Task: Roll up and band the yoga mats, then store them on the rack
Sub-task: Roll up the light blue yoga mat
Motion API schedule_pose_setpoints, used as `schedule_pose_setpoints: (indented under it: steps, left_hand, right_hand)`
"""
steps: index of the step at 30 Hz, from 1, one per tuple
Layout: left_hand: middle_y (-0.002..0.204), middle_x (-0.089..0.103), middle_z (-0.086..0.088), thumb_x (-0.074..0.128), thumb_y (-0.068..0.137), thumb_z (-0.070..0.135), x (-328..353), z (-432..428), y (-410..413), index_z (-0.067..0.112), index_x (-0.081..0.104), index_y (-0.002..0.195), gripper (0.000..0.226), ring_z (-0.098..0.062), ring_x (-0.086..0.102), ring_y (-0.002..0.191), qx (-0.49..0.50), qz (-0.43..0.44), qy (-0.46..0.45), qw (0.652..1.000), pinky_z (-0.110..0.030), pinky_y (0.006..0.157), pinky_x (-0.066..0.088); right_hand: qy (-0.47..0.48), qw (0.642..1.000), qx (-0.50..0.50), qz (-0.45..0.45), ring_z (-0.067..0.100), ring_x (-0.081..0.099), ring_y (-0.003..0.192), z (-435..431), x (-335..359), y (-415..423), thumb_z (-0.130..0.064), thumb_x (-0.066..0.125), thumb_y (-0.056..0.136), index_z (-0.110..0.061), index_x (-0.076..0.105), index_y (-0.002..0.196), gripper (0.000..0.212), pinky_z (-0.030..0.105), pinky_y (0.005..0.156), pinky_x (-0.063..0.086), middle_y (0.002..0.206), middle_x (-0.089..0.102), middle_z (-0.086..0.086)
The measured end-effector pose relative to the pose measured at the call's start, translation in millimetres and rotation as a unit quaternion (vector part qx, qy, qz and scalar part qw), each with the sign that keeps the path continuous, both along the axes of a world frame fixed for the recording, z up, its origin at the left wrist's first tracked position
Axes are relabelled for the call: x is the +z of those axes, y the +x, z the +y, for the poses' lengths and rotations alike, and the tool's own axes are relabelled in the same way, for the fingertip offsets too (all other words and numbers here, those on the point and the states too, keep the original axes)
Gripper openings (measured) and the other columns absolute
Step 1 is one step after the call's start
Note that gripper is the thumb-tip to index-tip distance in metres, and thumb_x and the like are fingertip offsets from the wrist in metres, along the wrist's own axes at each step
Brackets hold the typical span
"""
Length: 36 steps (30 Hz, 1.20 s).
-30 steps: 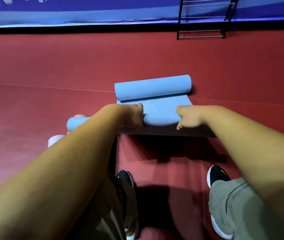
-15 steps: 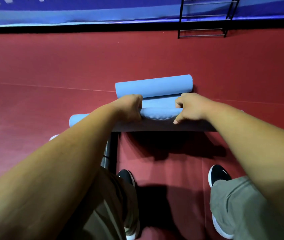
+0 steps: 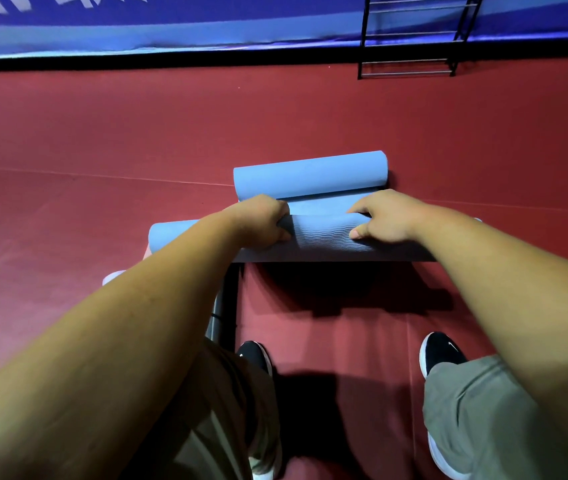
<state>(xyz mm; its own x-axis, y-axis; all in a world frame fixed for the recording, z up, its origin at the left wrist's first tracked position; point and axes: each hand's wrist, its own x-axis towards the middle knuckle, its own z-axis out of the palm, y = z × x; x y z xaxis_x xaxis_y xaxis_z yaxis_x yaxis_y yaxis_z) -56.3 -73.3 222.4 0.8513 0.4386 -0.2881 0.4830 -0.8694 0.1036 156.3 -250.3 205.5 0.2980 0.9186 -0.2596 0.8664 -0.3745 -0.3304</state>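
A light blue yoga mat [image 3: 324, 206] lies on the red floor, its far end curled into a smooth roll [image 3: 310, 174]. Its near part is wound into a roll with a wavy ribbed surface [image 3: 320, 233]. My left hand [image 3: 262, 221] grips that ribbed roll on the left and my right hand [image 3: 386, 216] grips it on the right, fingers curled over the top. Only a narrow flat strip of mat separates the two rolls. A black metal rack [image 3: 410, 36] stands far back on the right by the wall.
A blue roll end [image 3: 161, 233] shows left of my left forearm; I cannot tell whether it is the same roll. A pale roll [image 3: 113, 277] and a dark grey roll [image 3: 218, 306] lie near my left leg. My shoes [image 3: 442, 351] stand behind the mat.
Both hands have moved forward with the ribbed roll toward the far curled end, and the flat strip between the two rolls has become shorter.
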Motion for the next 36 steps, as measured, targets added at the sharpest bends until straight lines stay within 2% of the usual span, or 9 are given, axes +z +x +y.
schedule_pose_setpoints:
  steps: [4, 9, 12, 17, 22, 26, 31, 33, 36]
  left_hand:
    - [0.108, 0.058, -0.005, 0.070, 0.096, 0.043, -9.5, -7.0, -3.0, 0.015, 0.051, 0.103, 0.034, -0.027, 0.052, 0.094, -0.002, 0.038, -0.022, 0.999, -0.035, 0.078, 0.039]
    - [0.099, 0.056, 0.000, 0.089, 0.065, 0.068, -7.3, -6.7, -2.2, 0.018, 0.049, 0.102, 0.074, -0.026, 0.055, 0.089, -0.021, 0.076, 0.019, 0.997, -0.039, 0.080, 0.050]
    - [0.094, 0.064, -0.003, 0.083, 0.064, 0.065, -6.0, -8.0, -0.4, 0.022, 0.054, 0.089, 0.057, -0.027, 0.059, 0.083, -0.009, 0.065, 0.041, 0.997, -0.037, 0.075, 0.053]
    - [0.091, 0.067, -0.005, 0.081, 0.074, 0.051, -2.3, -11.2, -0.3, 0.016, 0.066, 0.094, 0.043, -0.027, 0.063, 0.080, 0.017, 0.060, 0.018, 0.998, -0.034, 0.069, 0.050]
    - [0.103, 0.064, -0.007, 0.086, 0.078, 0.043, -4.2, -10.4, -1.1, 0.014, 0.058, 0.104, 0.049, -0.030, 0.062, 0.091, 0.016, 0.084, -0.015, 0.996, -0.038, 0.076, 0.051]
    - [0.104, 0.055, -0.004, 0.091, 0.075, 0.041, -6.4, -8.7, -3.7, 0.021, 0.049, 0.087, 0.048, -0.029, 0.055, 0.090, -0.007, 0.054, -0.013, 0.998, -0.037, 0.073, 0.045]
    - [0.084, 0.064, -0.005, 0.094, 0.069, 0.048, 4.4, -8.3, -0.7, 0.016, 0.064, 0.083, 0.046, -0.027, 0.057, 0.080, -0.022, 0.012, 0.027, 0.999, -0.039, 0.065, 0.046]
    - [0.085, 0.060, 0.000, 0.091, 0.074, 0.043, 4.0, -11.3, -0.5, 0.019, 0.065, 0.093, 0.040, -0.026, 0.056, 0.083, -0.027, 0.015, 0.033, 0.999, -0.037, 0.067, 0.047]
    - [0.099, 0.061, -0.007, 0.079, 0.082, 0.032, -8.7, -16.6, -0.4, 0.015, 0.051, 0.105, 0.040, -0.031, 0.057, 0.087, -0.030, 0.022, 0.033, 0.999, -0.039, 0.074, 0.048]
  right_hand:
    - [-0.050, 0.998, 0.023, -0.007, 0.025, 0.063, 0.116, -2.1, -3.1, -3.6, -0.040, 0.073, 0.097, -0.019, 0.070, 0.126, 0.036, 0.037, 0.099, 0.050, 0.128, 0.071, 0.004]
    - [-0.066, 0.997, 0.021, 0.021, 0.024, 0.064, 0.117, -1.0, -0.6, -8.4, -0.042, 0.070, 0.097, -0.020, 0.068, 0.129, 0.039, 0.040, 0.105, 0.050, 0.130, 0.070, 0.001]
    - [-0.067, 0.996, 0.015, 0.059, 0.018, 0.066, 0.111, -2.6, 2.6, -9.2, -0.047, 0.076, 0.091, -0.023, 0.070, 0.126, 0.042, 0.035, 0.100, 0.052, 0.125, 0.072, -0.006]
    - [-0.107, 0.993, 0.045, -0.024, 0.029, 0.054, 0.133, 1.4, 0.9, -20.9, -0.058, 0.090, 0.073, -0.019, 0.040, 0.156, 0.105, 0.033, 0.096, 0.044, 0.152, 0.054, 0.007]
    - [-0.100, 0.994, 0.034, -0.026, 0.030, 0.055, 0.103, 4.3, -6.8, -19.4, -0.047, 0.090, 0.077, -0.013, 0.048, 0.141, 0.083, 0.035, 0.081, 0.044, 0.125, 0.062, 0.011]
    - [-0.103, 0.994, 0.039, -0.017, 0.030, 0.057, 0.101, 4.4, -7.9, -17.3, -0.050, 0.089, 0.077, -0.011, 0.052, 0.130, 0.076, 0.039, 0.085, 0.051, 0.112, 0.055, 0.006]
    - [-0.055, 0.998, 0.016, -0.012, 0.026, 0.054, 0.095, 5.7, -5.5, -15.5, -0.051, 0.094, 0.072, -0.025, 0.044, 0.081, 0.057, 0.037, 0.074, 0.040, 0.089, 0.046, -0.008]
    - [-0.035, 0.999, -0.001, -0.020, 0.027, 0.059, 0.096, 7.8, -2.7, -12.9, -0.056, 0.095, 0.066, -0.022, 0.056, 0.083, 0.054, 0.038, 0.076, 0.047, 0.088, 0.053, -0.009]
    - [-0.046, 0.999, -0.002, -0.025, 0.029, 0.065, 0.109, 9.7, 0.2, -10.9, -0.060, 0.095, 0.063, -0.016, 0.072, 0.119, 0.075, 0.033, 0.087, 0.051, 0.111, 0.073, -0.001]
